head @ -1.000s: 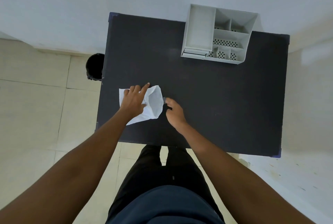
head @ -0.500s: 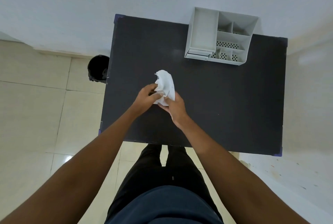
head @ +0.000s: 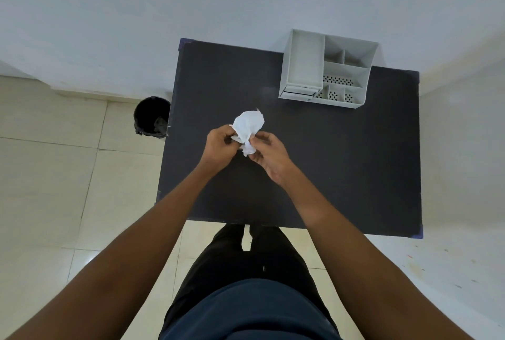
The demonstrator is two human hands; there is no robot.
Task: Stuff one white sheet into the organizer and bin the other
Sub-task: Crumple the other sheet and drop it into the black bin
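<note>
A crumpled white sheet (head: pixel 248 127) is held up over the middle-left of the black table (head: pixel 341 170). My left hand (head: pixel 218 145) grips its lower left side and my right hand (head: pixel 269 152) pinches its lower right, with the bunched paper sticking up between them. The white desk organizer (head: pixel 326 67) stands at the table's far edge, to the right of the hands; its compartments look bare. A black bin (head: pixel 151 116) sits on the floor beside the table's left edge. I see only one sheet.
A pale wall runs behind the table. Cream floor tiles lie to the left and right of it. My dark-trousered legs stand at the table's near edge.
The sheet lay flat at the table's left side; both hands gathered it, lifted it toward the middle and crumpled it into a wad.
</note>
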